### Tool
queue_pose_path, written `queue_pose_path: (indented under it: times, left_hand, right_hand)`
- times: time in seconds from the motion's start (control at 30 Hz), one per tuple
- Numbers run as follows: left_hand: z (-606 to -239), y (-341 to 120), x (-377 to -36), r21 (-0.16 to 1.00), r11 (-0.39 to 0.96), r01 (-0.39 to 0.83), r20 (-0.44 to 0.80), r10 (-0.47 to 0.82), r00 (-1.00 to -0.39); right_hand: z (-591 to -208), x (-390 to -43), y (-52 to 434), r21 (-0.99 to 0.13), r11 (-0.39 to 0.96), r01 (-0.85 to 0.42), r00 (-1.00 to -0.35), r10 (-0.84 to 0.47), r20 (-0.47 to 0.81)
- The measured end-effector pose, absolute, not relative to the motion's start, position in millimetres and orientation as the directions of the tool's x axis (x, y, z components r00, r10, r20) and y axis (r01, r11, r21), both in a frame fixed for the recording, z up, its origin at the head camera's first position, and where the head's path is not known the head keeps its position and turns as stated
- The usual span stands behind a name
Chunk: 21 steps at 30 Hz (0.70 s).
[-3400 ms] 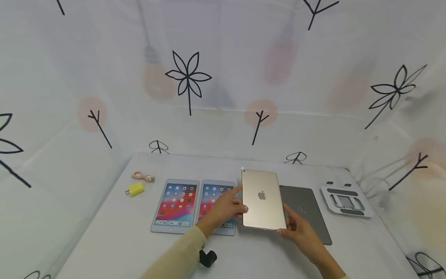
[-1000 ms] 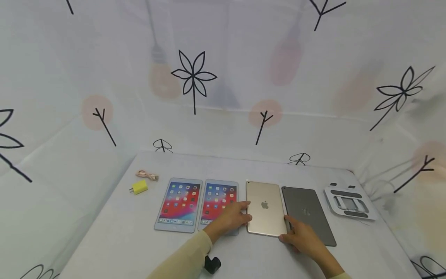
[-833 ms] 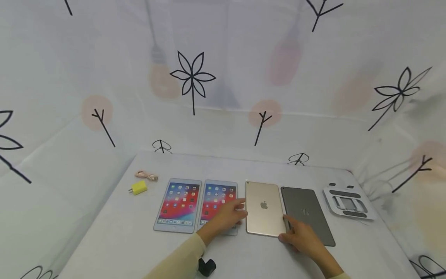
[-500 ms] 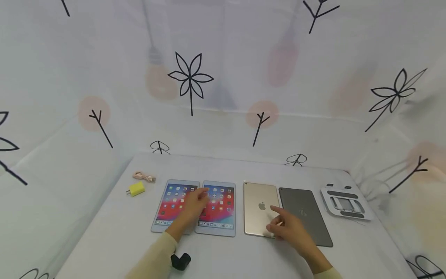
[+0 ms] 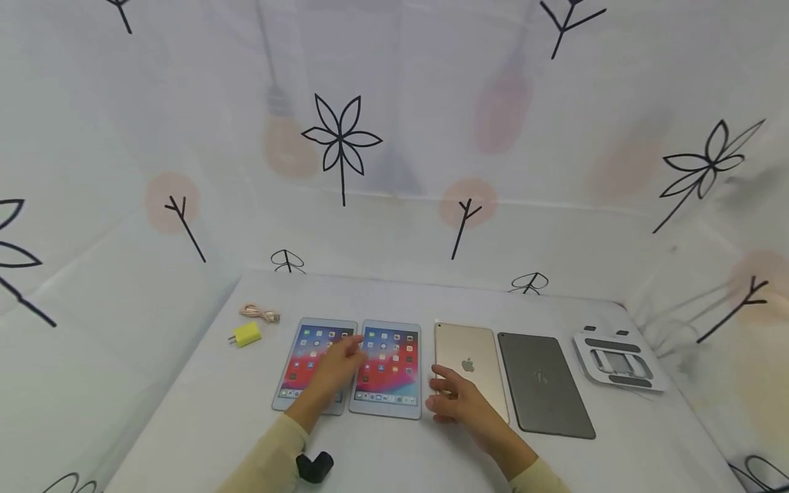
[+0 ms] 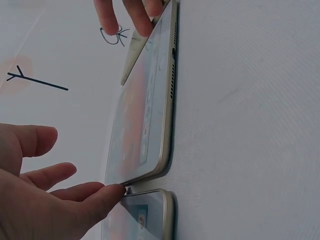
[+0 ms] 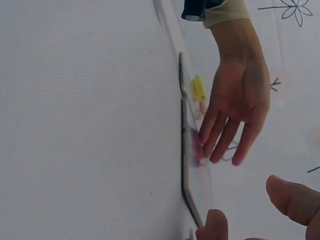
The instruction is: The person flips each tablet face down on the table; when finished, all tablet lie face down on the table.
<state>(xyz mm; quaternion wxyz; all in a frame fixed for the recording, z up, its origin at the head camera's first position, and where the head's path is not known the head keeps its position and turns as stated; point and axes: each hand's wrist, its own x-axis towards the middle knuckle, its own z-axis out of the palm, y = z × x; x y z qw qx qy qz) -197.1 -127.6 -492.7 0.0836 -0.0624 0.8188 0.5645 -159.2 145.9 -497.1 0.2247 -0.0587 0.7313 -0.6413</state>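
Two white-framed tablets lie screen up, the left tablet (image 5: 308,352) and the right-hand tablet (image 5: 390,370), side by side. My left hand (image 5: 335,366) is over the left tablet, partly covering it, its fingertips at the narrow gap between the two; in the left wrist view a fingertip (image 6: 116,191) meets that gap. My right hand (image 5: 459,405) hovers by the right-hand tablet's right edge and covers the lower left of a gold tablet (image 5: 466,342), which lies back up. Its fingers are loosely bent around nothing; contact with the tablet's edge cannot be made out.
A dark grey tablet (image 5: 545,383) lies back up beside the gold one. Farther right is a folded white stand (image 5: 618,361). At the left are a yellow charger plug (image 5: 247,334) and a coiled pink cable (image 5: 259,313). Patterned cloth (image 5: 394,233) surrounds the white table.
The gold tablet, earlier held up by both hands, was laid on the table and let go. My left hand moved left to the gap between the screen-up tablets; my right hand followed leftward.
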Motion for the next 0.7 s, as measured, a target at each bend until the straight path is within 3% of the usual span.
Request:
queue_pose_path:
  times: [0.4,0.7]
  left_hand:
    - [-488,-114,-192,0.952,0.165,-0.257,-0.269,0.058,-0.961]
    - [-483,-110,-189,0.942,0.234,-0.239,-0.272,0.120,-0.955]
  right_hand:
    - [-489,-155,135,-0.966,0.041,0.256,-0.860,-0.447,-0.247]
    - [-488,-158,131,-0.930,-0.087,0.356,-0.846,-0.452,-0.282]
